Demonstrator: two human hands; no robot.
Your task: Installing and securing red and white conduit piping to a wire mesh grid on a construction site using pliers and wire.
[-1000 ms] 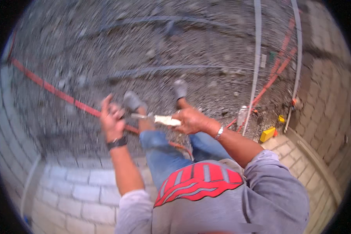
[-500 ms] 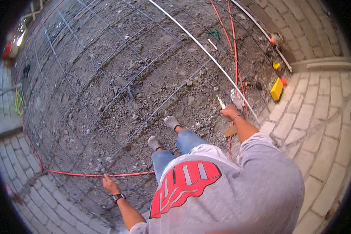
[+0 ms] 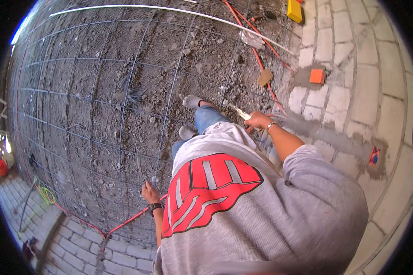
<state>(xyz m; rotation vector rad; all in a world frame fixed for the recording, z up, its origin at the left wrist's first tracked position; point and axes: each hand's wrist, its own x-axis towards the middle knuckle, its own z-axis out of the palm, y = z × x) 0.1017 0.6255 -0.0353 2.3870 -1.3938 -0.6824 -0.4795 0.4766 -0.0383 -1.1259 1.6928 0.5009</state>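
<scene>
The right grip (image 3: 259, 120) is closed around a white tool (image 3: 243, 113), which points away over the stones (image 3: 199, 68). The left grip (image 3: 150, 193) is curled shut on a thin gray wire (image 3: 141, 166) that pokes out over the metal bars (image 3: 92, 97). A red hose (image 3: 133, 217) runs near the left grip.

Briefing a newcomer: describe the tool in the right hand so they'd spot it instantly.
From the grey shirt, follow the right forearm past a metallic wristband to the right hand. The tool juts from it toward the gravel. Its thick cream handle sets it apart from the thin strand at the left hand.
</scene>
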